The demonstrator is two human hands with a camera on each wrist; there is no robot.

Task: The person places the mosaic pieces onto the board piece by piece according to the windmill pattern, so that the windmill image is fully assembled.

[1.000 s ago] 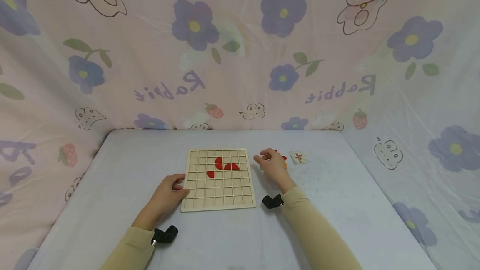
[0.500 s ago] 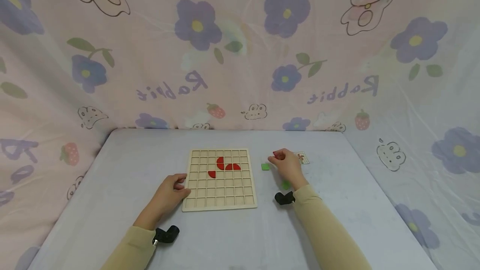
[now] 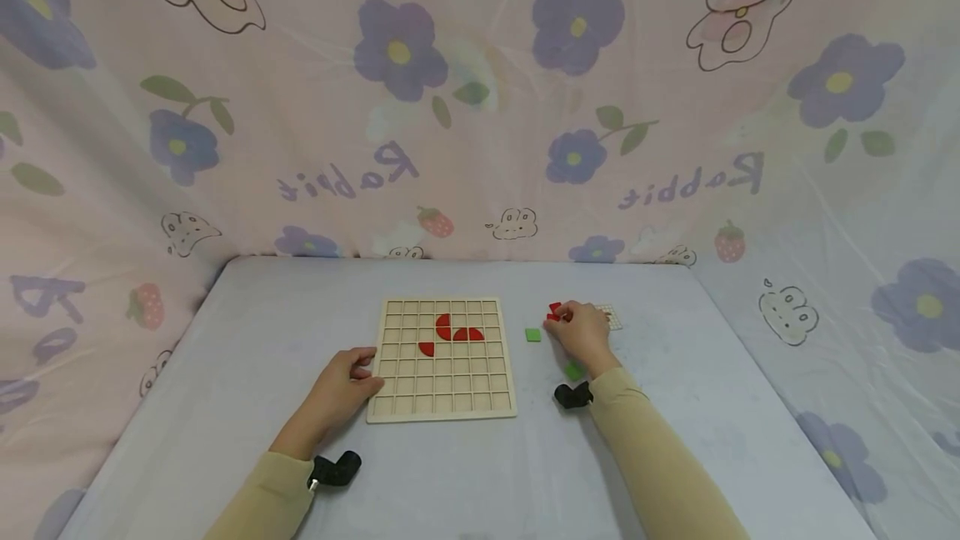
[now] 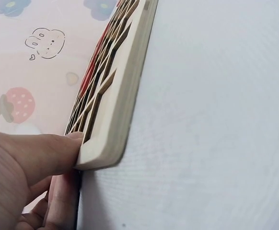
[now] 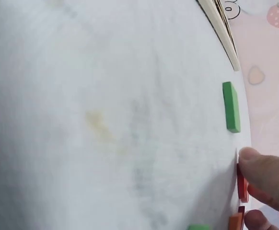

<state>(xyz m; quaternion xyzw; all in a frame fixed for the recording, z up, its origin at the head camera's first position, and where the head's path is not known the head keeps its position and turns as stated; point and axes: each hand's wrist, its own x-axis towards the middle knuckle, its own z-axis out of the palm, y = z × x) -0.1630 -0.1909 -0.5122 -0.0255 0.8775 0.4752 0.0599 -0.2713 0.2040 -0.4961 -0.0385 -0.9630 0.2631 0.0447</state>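
A person's left hand (image 3: pixel 339 386) holds the left edge of a pale wooden square board (image 3: pixel 442 365), its thumb over the rim near a corner and its other fingers at the side. The right hand (image 3: pixel 587 333) is lowered to the right of the board, its thumb and forefinger pinching a small flat red piece (image 5: pixel 242 184); whether that piece is lifted, I cannot tell.

The board lies flat, divided by raised strips into square cells. Five red quarter-circle pieces sit in it: two, one above the other, form a left-facing half disc (image 3: pixel 443 327); two side by side form a domed half disc (image 3: pixel 468 334); a single quarter circle (image 3: pixel 427 349) lies apart to their lower left.

Beside the right hand are an orange piece (image 5: pixel 235 222), partly cut off in the right wrist view, and a light green square (image 3: pixel 532 335) between hand and board. Another green piece (image 3: pixel 573 371) shows by the wrist. A small printed grid card (image 3: pixel 615 317) is partly hidden behind the hand.

Both arms wear tan sleeves (image 3: pixel 660 448). The white surface (image 3: pixel 450 482) meets a pink curtain (image 3: pixel 487 123) printed with purple flowers, rabbits and strawberries.
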